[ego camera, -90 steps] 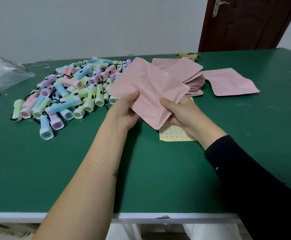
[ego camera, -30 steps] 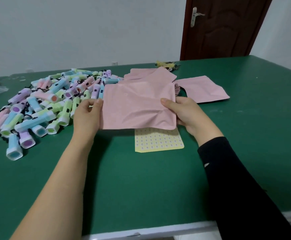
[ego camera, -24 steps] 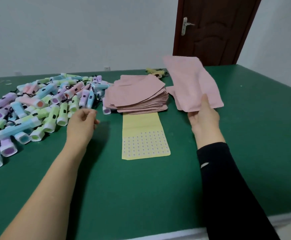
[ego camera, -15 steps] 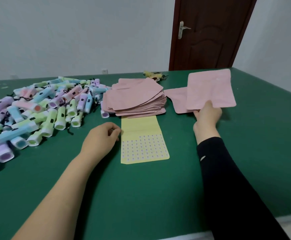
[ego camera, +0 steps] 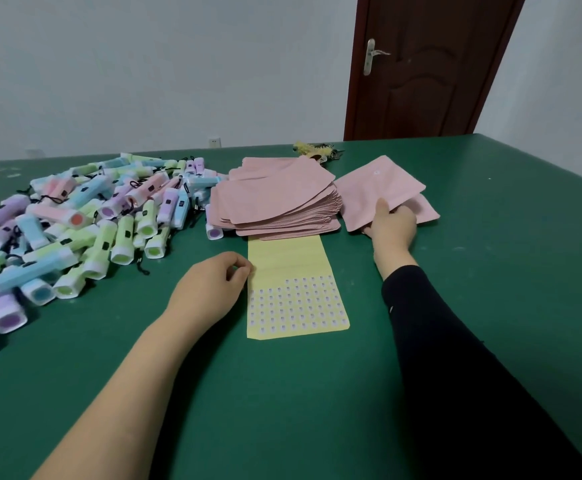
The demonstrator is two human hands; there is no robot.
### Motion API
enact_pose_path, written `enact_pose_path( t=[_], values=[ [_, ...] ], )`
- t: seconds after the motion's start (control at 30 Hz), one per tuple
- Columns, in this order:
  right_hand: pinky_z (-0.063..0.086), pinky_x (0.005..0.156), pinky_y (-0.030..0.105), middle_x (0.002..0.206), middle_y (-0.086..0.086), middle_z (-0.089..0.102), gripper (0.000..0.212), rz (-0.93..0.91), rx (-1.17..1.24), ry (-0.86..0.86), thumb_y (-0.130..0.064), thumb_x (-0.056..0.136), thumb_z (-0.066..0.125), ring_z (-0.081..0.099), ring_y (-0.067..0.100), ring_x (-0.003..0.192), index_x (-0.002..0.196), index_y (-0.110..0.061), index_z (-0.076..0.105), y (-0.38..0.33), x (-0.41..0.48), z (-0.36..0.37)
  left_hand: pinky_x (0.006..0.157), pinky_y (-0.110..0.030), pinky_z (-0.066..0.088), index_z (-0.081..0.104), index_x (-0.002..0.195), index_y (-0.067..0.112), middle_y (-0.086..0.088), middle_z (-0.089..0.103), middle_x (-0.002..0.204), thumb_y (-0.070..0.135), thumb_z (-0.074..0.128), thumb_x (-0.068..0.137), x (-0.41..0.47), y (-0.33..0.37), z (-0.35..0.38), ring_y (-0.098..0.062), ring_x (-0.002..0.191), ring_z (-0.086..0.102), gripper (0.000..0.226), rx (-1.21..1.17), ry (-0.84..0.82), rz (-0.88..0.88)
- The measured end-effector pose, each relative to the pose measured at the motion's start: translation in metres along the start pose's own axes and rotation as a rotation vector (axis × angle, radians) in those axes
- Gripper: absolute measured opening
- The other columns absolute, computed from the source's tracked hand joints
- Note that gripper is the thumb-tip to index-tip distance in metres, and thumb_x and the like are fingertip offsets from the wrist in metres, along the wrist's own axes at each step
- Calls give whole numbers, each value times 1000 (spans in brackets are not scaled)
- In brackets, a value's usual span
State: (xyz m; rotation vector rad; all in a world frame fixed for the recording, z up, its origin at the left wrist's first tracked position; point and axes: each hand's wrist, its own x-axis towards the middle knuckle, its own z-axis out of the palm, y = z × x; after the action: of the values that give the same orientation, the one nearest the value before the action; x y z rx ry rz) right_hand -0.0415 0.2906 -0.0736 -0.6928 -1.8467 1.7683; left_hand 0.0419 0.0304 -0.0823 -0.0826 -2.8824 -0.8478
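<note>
My right hand (ego camera: 391, 225) grips a pink pouch (ego camera: 378, 188) by its near edge, low over another pink pouch (ego camera: 426, 211) lying on the green table (ego camera: 317, 393). Left of it sits a thick stack of pink pouches (ego camera: 275, 202). A yellow sticker sheet (ego camera: 293, 289) with several small stickers lies in front of the stack. My left hand (ego camera: 210, 289) rests on the table at the sheet's left edge, fingers curled with the tips pinched at that edge.
A large heap of pastel mini flashlights (ego camera: 75, 230) covers the table's left side. A small yellow tangled object (ego camera: 314, 150) lies behind the stack. A dark brown door (ego camera: 424, 64) stands behind the table's far edge.
My left hand let go of the pink pouch and came down to the sticker sheet. My right hand carried the pouch to the right and lowered it onto the lone pouch.
</note>
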Motion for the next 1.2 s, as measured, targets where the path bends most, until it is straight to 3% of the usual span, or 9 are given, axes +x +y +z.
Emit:
enact_pose_path(
  t=[0.1,0.4,0.5,0.6,0.73,0.87,1.0,1.1,1.2],
  values=[
    [49,81,36,117,17,63,32,-85,-187,63,-24,100,50,62,37,103,119,1,49,4,1,1,52,-25,34,65,100,36,13,64,74,28,49,99,-1,1,0,-6,61,55,18,15,-2,-2],
    [40,70,32,128,22,57,70,-84,-500,110,-8,99,42,63,34,100,153,-2,-2,5,2,-1,50,-22,30,64,101,36,18,53,63,32,52,98,-4,2,1,1,57,49,13,12,7,11],
    [38,71,32,119,20,63,71,-97,-491,127,-11,100,42,61,33,90,153,-5,-6,6,2,-4,50,-22,30,63,102,36,19,54,66,33,51,98,-3,1,1,2,58,49,13,16,1,12],
    [38,72,37,119,18,64,69,-112,-573,130,-19,102,42,62,38,99,154,-9,-3,5,3,-8,51,-22,31,63,102,36,19,54,66,33,51,98,-3,1,1,2,59,49,13,16,1,13],
    [39,71,38,132,17,54,65,-155,-626,95,-21,102,43,61,39,103,154,-9,6,4,6,-16,51,-23,31,63,102,35,19,54,67,32,51,99,-3,2,1,1,59,49,13,20,-2,12],
    [39,73,31,143,14,32,53,-143,-442,119,-13,100,42,52,25,80,150,-17,26,2,12,-22,52,-23,31,63,104,35,20,55,70,31,50,99,-3,3,1,2,60,48,14,22,-4,15],
    [56,79,33,126,13,53,44,123,49,101,-8,97,39,64,25,83,141,-10,41,-2,24,-26,52,-23,31,63,104,35,21,56,72,31,50,99,-3,3,1,2,61,48,14,22,-6,15],
    [53,52,22,83,3,63,18,267,332,89,1,94,42,61,14,57,91,-4,59,-5,33,-31,52,-22,31,63,104,36,20,56,72,32,50,99,-3,3,1,2,60,48,14,27,-7,15],
    [54,53,23,76,4,65,26,309,422,126,6,90,41,64,16,62,73,-10,53,-5,35,-33,52,-23,32,63,104,36,19,57,71,32,50,99,-3,3,1,1,61,49,14,26,-7,13]
  ],
)
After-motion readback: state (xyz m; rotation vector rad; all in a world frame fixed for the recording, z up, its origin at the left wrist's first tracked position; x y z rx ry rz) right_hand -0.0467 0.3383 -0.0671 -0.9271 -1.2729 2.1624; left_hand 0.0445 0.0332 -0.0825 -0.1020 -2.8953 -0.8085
